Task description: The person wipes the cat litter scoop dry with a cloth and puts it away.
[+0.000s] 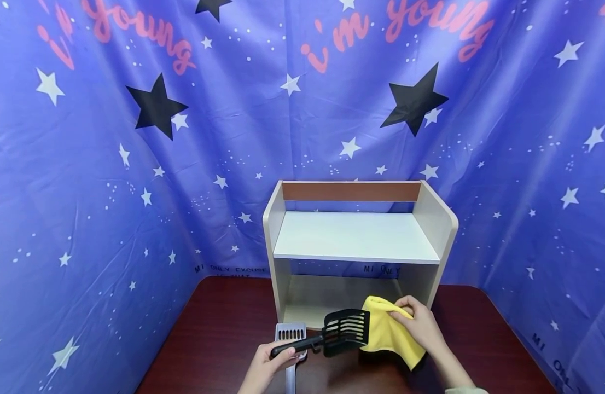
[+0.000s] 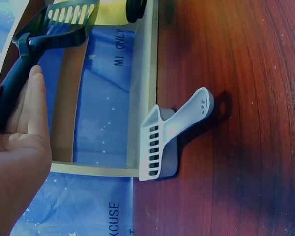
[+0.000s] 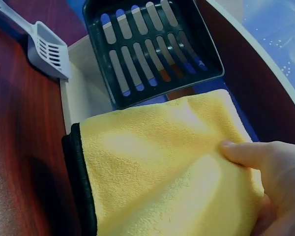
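Note:
My left hand (image 1: 265,364) grips the handle of a black slotted litter scoop (image 1: 322,340), holding it up in front of the shelf with its head toward the right. In my right hand (image 1: 423,325), a yellow cloth (image 1: 388,335) is pinched between thumb and fingers. The cloth hangs beside the scoop's head and overlaps its edge in the head view. A dark border (image 3: 83,182) runs along one side of the cloth in the right wrist view. Below the left hand, a grey slotted litter scoop (image 2: 169,152) rests on the table, partly hidden in the head view.
A two-level shelf unit (image 1: 356,235) with pale side panels and a brown back rail stands on the dark red wooden table (image 1: 224,323). The grey scoop lies by its front left corner. A blue star-patterned curtain (image 1: 292,126) surrounds the back and sides.

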The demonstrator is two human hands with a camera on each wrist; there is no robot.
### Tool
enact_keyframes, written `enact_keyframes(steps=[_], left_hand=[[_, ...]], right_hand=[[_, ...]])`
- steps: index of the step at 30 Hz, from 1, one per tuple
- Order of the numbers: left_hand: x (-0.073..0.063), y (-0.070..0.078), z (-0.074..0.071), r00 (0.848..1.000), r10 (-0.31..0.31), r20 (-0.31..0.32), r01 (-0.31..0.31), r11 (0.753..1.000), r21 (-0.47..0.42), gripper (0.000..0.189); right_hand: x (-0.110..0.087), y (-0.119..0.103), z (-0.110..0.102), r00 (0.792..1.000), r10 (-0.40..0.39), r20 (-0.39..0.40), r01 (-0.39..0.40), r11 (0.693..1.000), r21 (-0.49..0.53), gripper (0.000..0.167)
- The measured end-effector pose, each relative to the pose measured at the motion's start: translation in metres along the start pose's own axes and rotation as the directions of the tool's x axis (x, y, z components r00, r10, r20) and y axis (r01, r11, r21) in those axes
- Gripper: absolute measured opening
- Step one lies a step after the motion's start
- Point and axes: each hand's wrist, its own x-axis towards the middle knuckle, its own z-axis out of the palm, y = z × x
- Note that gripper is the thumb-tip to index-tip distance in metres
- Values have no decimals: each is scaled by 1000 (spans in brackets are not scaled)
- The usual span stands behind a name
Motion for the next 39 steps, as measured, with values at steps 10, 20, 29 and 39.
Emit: enact_keyframes(steps=[10, 20, 29, 39], left_hand=[[4, -3, 0, 997, -46, 56, 48, 998, -36, 50], [7, -5, 3, 998, -31, 63, 30, 999, 18, 45], [10, -8, 3, 996, 10, 87, -12, 1000, 26, 44], [5, -10, 1, 997, 64, 53, -68, 995, 72, 40]], right_hand=[[3, -15, 7, 971, -83, 223, 34, 977, 211, 27], [6, -26, 16, 902, -259, 346, 170, 948, 268, 28], [4, -27, 20, 778, -375, 504, 165, 896, 411, 28], [6, -24, 21, 680, -521, 516, 255, 828, 500, 29]])
